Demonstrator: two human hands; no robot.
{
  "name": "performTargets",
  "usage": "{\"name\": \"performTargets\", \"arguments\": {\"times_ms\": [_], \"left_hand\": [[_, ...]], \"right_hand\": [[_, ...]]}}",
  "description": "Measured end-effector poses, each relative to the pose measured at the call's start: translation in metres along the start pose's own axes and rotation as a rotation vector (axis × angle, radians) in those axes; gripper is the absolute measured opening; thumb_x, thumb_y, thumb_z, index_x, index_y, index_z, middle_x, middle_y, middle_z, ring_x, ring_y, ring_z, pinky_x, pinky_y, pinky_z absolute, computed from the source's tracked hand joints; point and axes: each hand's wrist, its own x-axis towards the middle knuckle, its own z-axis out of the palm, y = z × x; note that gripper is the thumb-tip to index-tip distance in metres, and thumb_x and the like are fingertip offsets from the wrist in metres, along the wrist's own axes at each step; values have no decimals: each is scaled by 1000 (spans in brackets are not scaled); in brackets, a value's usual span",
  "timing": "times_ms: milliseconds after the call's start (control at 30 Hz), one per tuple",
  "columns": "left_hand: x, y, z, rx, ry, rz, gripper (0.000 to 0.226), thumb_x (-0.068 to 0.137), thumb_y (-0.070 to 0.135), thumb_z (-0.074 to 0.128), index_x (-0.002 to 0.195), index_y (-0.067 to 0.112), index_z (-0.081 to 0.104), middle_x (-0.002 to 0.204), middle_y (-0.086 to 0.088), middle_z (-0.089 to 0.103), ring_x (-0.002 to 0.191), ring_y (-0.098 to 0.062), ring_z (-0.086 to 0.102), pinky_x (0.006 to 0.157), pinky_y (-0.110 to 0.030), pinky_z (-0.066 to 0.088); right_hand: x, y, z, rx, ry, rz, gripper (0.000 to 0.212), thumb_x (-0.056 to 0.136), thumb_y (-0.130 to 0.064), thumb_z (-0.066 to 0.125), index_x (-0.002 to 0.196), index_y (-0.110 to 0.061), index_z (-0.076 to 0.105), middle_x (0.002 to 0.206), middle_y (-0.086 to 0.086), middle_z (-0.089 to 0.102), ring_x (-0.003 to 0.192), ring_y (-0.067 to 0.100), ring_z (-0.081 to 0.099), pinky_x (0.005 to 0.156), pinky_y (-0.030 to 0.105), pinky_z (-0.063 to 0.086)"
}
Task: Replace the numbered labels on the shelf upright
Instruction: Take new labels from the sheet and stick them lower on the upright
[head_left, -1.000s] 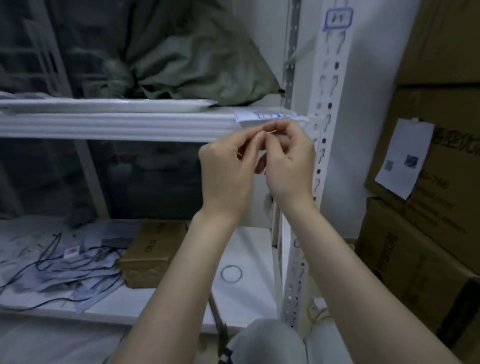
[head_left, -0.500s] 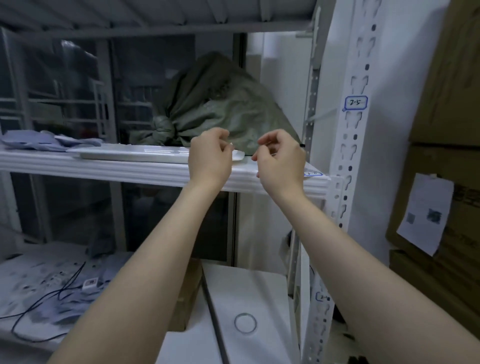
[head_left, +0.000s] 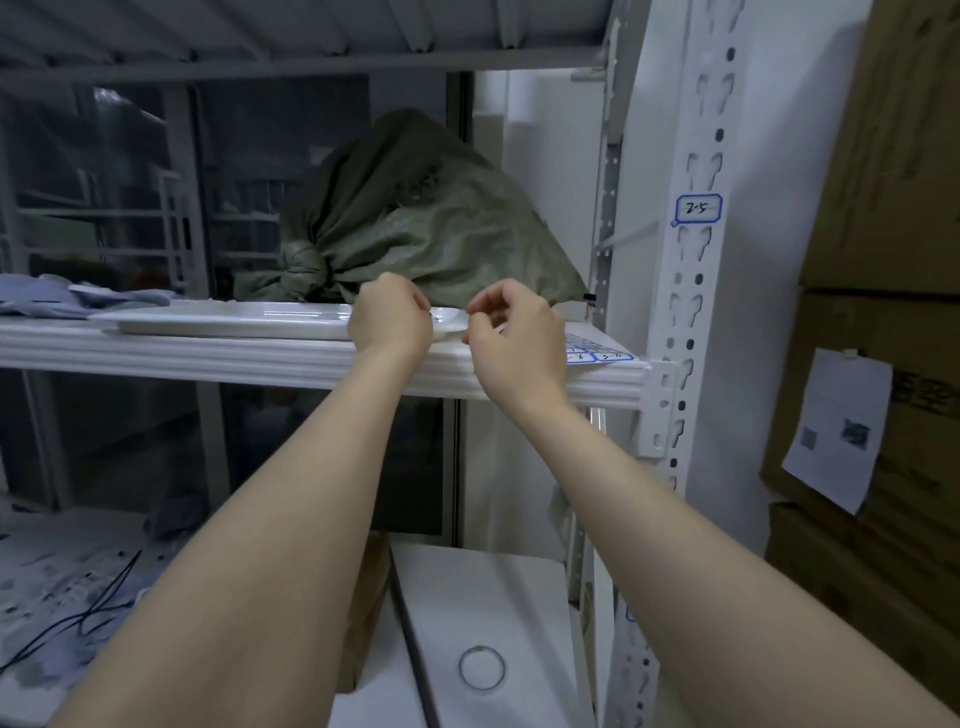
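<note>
My left hand (head_left: 389, 318) and my right hand (head_left: 519, 332) are raised side by side over the front edge of the white shelf (head_left: 208, 356). The left fingertips pinch a small white label with a blue mark (head_left: 444, 314). The right fingers are curled with thumb and forefinger together, and nothing shows between them. A sheet of blue-bordered labels (head_left: 597, 352) lies on the shelf just right of my right hand. On the perforated white upright (head_left: 691, 291) a label reading 2-5 (head_left: 697, 209) is stuck above shelf height. Another label (head_left: 630, 613) shows lower down, half hidden by my right forearm.
A long white tray (head_left: 234, 318) and a tied green sack (head_left: 415, 244) sit on the shelf behind my hands. Stacked cardboard boxes (head_left: 883, 364) with a paper slip (head_left: 836, 431) stand at the right. A lower shelf holds cables (head_left: 88, 618) and a white box with a ring (head_left: 481, 667).
The view has tilted up from the lower shelf to the upper one. My hands, first pinched together on one small piece, have drawn apart over the shelf edge.
</note>
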Motion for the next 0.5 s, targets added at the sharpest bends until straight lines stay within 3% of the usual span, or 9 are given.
{"name": "performTargets", "arguments": {"times_ms": [200,300,500], "left_hand": [[3,-4,5,34,52,-56,5,89,20,67,89,20,72,101,-6,70,96,-30,64,73,-33,40],[1,-5,12,77,77,-41,13,94,22,62,96,17,74,105,-10,70,101,-33,63,73,-34,40],[-12,-5,19,67,217,72,11,92,23,63,94,19,73,109,-4,66,117,-27,47,69,-35,39]], "right_hand": [[-3,7,-4,14,-19,25,17,83,-10,54,77,-25,60,70,-4,68,72,16,63,68,35,53],[-4,12,-7,9,-32,28,18,85,-9,54,78,-25,60,71,-4,68,69,15,62,66,33,52],[-11,23,-11,46,-4,39,23,83,-9,53,73,-29,56,71,-1,68,65,24,64,66,45,56]]}}
